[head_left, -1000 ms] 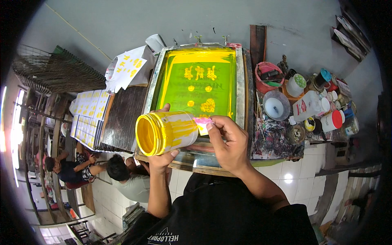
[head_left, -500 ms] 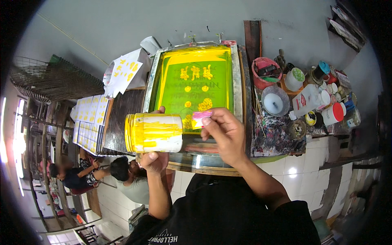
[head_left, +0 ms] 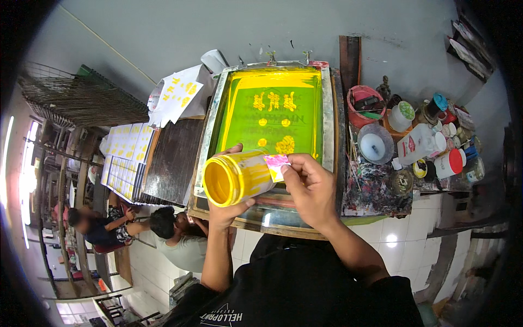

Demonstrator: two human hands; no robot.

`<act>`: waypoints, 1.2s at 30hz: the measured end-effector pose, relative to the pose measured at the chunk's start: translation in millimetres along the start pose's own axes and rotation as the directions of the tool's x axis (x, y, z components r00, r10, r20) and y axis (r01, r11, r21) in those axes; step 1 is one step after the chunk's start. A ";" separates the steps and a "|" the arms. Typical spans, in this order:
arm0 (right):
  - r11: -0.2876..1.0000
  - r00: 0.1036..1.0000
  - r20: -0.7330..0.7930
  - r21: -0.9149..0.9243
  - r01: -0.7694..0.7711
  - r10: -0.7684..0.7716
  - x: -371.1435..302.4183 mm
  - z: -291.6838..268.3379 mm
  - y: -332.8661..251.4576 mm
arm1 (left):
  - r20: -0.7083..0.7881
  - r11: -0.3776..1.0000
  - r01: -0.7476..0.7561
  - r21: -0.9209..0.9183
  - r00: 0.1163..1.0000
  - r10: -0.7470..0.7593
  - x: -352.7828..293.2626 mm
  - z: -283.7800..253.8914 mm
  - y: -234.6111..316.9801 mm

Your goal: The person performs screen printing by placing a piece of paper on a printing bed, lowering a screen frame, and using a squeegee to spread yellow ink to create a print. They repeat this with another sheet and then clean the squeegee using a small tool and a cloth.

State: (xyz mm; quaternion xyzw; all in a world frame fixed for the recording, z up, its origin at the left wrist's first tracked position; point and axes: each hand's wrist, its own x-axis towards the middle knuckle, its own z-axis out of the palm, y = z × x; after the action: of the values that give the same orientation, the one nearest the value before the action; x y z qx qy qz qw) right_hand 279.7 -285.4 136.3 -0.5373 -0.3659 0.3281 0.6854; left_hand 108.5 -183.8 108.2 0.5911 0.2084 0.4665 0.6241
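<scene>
My left hand (head_left: 227, 211) is wrapped round a white plastic jar smeared with yellow ink (head_left: 251, 175). The jar lies tilted on its side, its uncovered mouth turned to the left and toward me, with yellow coating the inside. Between thumb and fingers my right hand (head_left: 313, 191) pinches a small card (head_left: 278, 167), pink and white with yellow on it, at the jar's base end; whether they touch I cannot tell. Beneath both hands lies a screen-printing frame (head_left: 327, 120) with green mesh (head_left: 239, 122), yellow ink along its far edge and yellow motifs on it.
At right, a stained bench (head_left: 376, 196) holds a pink bucket (head_left: 354, 115), a bowl (head_left: 376, 144), a clear jug (head_left: 417, 143) and several pots. Left of the frame are printed yellow-patterned sheets (head_left: 126, 147) and a wire rack (head_left: 81, 101). Two people (head_left: 177, 245) sit at lower left.
My left hand has swung the jar's mouth round toward me. The card in my right hand now sits up against or just over the jar's base end. The whole view has shifted slightly.
</scene>
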 end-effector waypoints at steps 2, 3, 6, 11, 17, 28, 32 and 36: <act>0.991 0.998 -0.012 -0.118 0.057 -0.059 -2.8 3.3 -2.6 | 0.029 0.994 -0.022 0.111 0.999 0.018 -0.8 -2.4 -6.5; 0.988 0.998 -0.016 -0.141 0.064 -0.067 -3.9 5.4 -3.7 | 0.036 0.989 -0.025 0.148 0.999 0.020 -1.5 -3.3 -8.9; 0.935 0.969 -0.002 -0.262 0.239 -0.249 -4.6 10.7 -6.4 | 0.044 0.980 -0.007 0.199 0.999 -0.002 -6.0 -4.9 -13.0; 0.908 0.952 0.058 -0.288 0.304 -0.301 -3.2 17.0 -11.6 | 0.026 0.977 0.015 0.212 0.999 -0.021 -7.7 -10.9 -16.7; 0.903 0.952 0.048 -0.306 0.302 -0.302 1.8 28.4 -11.9 | 0.033 0.952 -0.063 0.300 0.998 0.056 0.3 -22.6 -21.3; 0.984 0.996 0.017 -0.154 0.091 -0.089 6.3 38.0 -4.9 | 0.154 0.853 -0.325 0.410 0.946 0.286 17.8 -39.7 -25.8; 0.998 0.998 0.039 0.044 -0.051 0.049 8.5 36.2 -3.0 | 0.118 0.886 -0.294 0.357 0.956 0.269 20.9 -41.5 -23.8; 0.998 0.999 0.033 0.042 -0.038 0.037 9.3 40.6 1.5 | 0.073 0.891 -0.250 0.379 0.968 0.241 22.1 -41.9 -19.8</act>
State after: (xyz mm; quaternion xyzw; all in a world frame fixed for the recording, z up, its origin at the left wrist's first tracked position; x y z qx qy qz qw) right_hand 249.7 -257.1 142.5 -0.5240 -0.3596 0.3574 0.6844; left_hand 91.8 -140.0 87.2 0.7292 0.2122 0.4843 0.4344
